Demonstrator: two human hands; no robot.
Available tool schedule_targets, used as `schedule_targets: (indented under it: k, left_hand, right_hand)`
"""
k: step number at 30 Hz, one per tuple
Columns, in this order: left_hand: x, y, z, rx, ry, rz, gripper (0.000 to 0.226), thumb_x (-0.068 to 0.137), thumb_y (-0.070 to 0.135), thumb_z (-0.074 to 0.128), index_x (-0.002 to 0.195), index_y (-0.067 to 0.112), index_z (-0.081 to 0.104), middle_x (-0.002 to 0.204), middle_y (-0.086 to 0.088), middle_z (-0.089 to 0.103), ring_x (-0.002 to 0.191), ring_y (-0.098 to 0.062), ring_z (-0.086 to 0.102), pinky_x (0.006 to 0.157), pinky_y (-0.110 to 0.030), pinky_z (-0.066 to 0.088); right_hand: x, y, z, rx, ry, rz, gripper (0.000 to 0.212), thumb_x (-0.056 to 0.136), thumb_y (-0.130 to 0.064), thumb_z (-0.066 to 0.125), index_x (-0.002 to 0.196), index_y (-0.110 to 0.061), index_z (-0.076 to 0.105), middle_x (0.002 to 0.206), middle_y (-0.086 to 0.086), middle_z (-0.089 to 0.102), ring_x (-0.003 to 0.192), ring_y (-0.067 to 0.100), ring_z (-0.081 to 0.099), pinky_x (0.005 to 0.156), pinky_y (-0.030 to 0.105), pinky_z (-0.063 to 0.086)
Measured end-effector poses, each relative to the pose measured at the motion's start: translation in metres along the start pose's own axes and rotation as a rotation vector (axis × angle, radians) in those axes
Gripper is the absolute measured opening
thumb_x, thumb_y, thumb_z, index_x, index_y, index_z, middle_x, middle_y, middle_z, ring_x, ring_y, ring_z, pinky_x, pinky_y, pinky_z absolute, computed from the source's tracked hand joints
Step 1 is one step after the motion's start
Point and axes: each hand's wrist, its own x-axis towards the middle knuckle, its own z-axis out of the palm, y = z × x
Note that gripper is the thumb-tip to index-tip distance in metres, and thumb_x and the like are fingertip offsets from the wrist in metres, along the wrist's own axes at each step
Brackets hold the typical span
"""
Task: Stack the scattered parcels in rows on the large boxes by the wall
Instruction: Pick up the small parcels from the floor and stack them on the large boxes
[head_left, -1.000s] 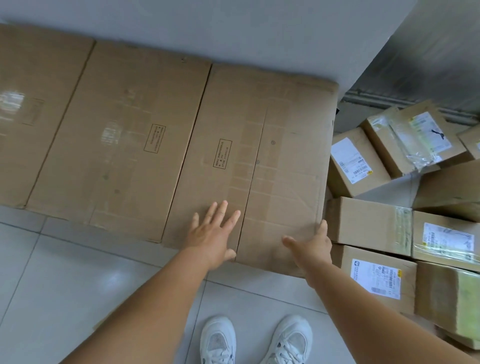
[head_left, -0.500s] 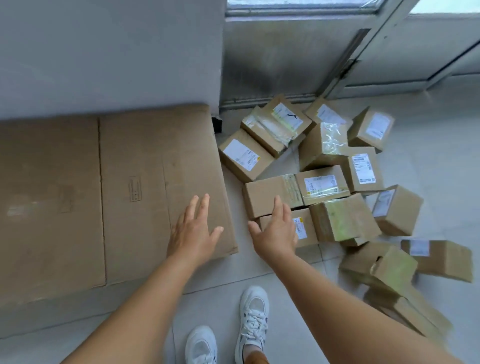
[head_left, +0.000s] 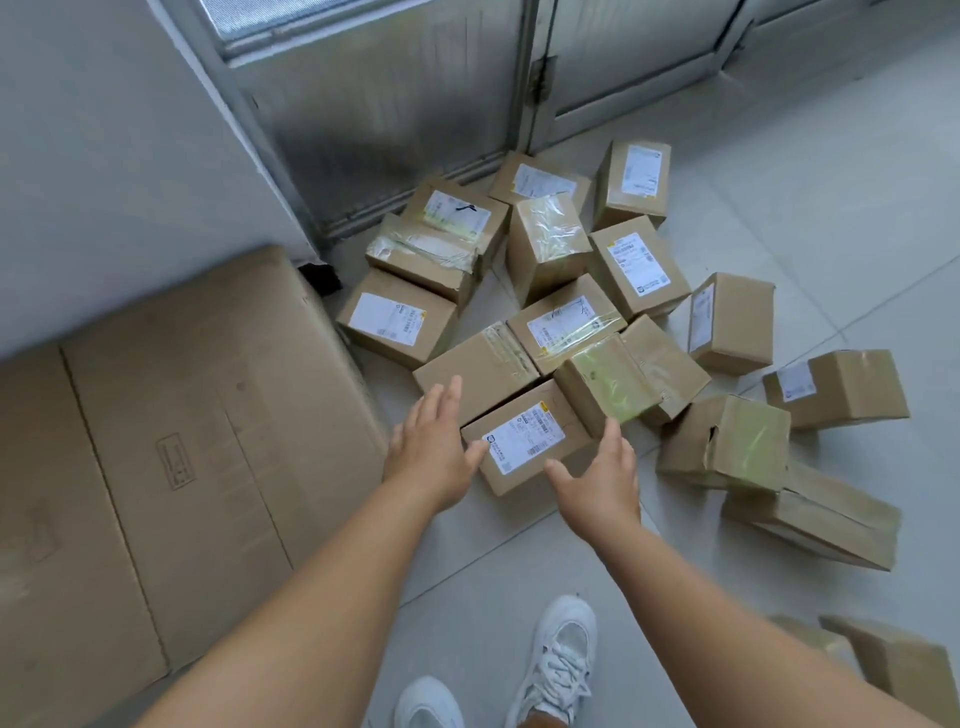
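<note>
Overhead: a head-worn camera looks down on two bare forearms reaching over a pale tiled floor (head_left: 857, 218).
Left hand (head_left: 428, 447): fingers straight and spread, holding nothing, at the left end of the nearest labelled parcel (head_left: 524, 439); whether the thumb touches the cardboard cannot be told.
Right hand (head_left: 602, 475): fingers loosely extended, grip apart, empty, just beside the near right corner of that same parcel.
Nearest labelled parcel: a small brown carton lying flat on the floor between the two hands, white shipping label facing up.
Scattered parcels (head_left: 636, 267): more than a dozen small brown cartons in a loose heap on the floor beyond and to the right of the hands, several tilted against each other, many with white labels or clear tape.
Green-taped parcel (head_left: 623, 382): tipped on edge, touching the far right corner of the nearest parcel.
Large boxes (head_left: 171, 457): flat, wide brown cartons side by side along the white wall (head_left: 104, 171) at left, nothing resting on the tops in view.
Metal door (head_left: 395, 98): grey panelled, behind the heap.
White sneakers (head_left: 561, 660): at the bottom edge, on the tiles.
</note>
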Motion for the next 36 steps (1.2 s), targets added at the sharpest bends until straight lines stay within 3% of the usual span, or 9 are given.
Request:
schedule_targets:
  k: [10, 16, 22, 26, 31, 36]
  left_hand:
    - [0.095, 0.002, 0.046, 0.060, 0.001, -0.064, 0.087, 0.091, 0.045, 0.055, 0.153, 0.024, -0.002, 0.161, 0.001, 0.005, 0.147, -0.019, 0.007, 0.116, -0.042, 0.014]
    - [0.169, -0.029, 0.088, 0.138, 0.009, -0.094, 0.090, 0.089, 0.048, 0.057, 0.153, 0.021, 0.000, 0.161, -0.002, 0.004, 0.147, -0.020, 0.006, 0.116, -0.044, 0.015]
    - [0.233, -0.060, 0.117, 0.266, 0.049, -0.110, 0.095, 0.087, 0.053, 0.057, 0.153, 0.018, -0.002, 0.161, -0.005, -0.003, 0.148, -0.023, 0.002, 0.116, -0.044, 0.012]
    - [0.257, -0.065, 0.129, 0.349, 0.123, -0.123, 0.107, 0.077, 0.065, 0.059, 0.152, 0.017, 0.000, 0.158, -0.003, 0.013, 0.144, -0.028, 0.009, 0.112, -0.048, 0.015]
    - [0.254, -0.059, 0.135, 0.341, 0.172, -0.149, 0.101, 0.064, 0.072, 0.066, 0.139, 0.015, 0.031, 0.142, -0.007, 0.034, 0.134, -0.028, 0.026, 0.105, -0.044, 0.024]
    - [0.213, -0.046, 0.178, 0.168, 0.082, -0.159, 0.093, 0.063, 0.069, 0.070, 0.133, 0.018, 0.037, 0.137, -0.009, 0.035, 0.132, -0.030, 0.028, 0.106, -0.041, 0.026]
  right_hand:
    - [0.074, 0.038, 0.034, 0.160, -0.166, 0.111, 0.094, 0.090, -0.038, 0.061, 0.153, -0.018, -0.006, 0.160, 0.000, 0.007, 0.140, 0.028, 0.029, 0.103, 0.042, 0.036]
    - [0.138, 0.055, 0.092, 0.179, -0.183, 0.218, 0.074, 0.088, -0.037, 0.065, 0.138, -0.003, 0.023, 0.143, 0.014, 0.032, 0.119, 0.035, 0.047, 0.081, 0.036, 0.040]
    - [0.189, 0.082, 0.142, 0.314, -0.117, 0.316, 0.071, 0.087, -0.033, 0.066, 0.130, 0.001, 0.021, 0.133, 0.019, 0.044, 0.104, 0.034, 0.053, 0.079, 0.037, 0.043]
    - [0.210, 0.095, 0.159, 0.397, -0.063, 0.291, 0.076, 0.085, -0.034, 0.068, 0.135, -0.004, 0.019, 0.134, 0.018, 0.046, 0.112, 0.036, 0.054, 0.089, 0.041, 0.046]
    - [0.218, 0.103, 0.152, 0.456, -0.014, 0.292, 0.068, 0.089, -0.030, 0.063, 0.136, -0.005, 0.021, 0.131, 0.014, 0.052, 0.111, 0.036, 0.056, 0.092, 0.043, 0.047]
    - [0.215, 0.133, 0.117, 0.485, 0.157, 0.367, 0.059, 0.090, -0.034, 0.062, 0.129, -0.002, 0.032, 0.127, 0.017, 0.055, 0.109, 0.039, 0.057, 0.085, 0.041, 0.048]
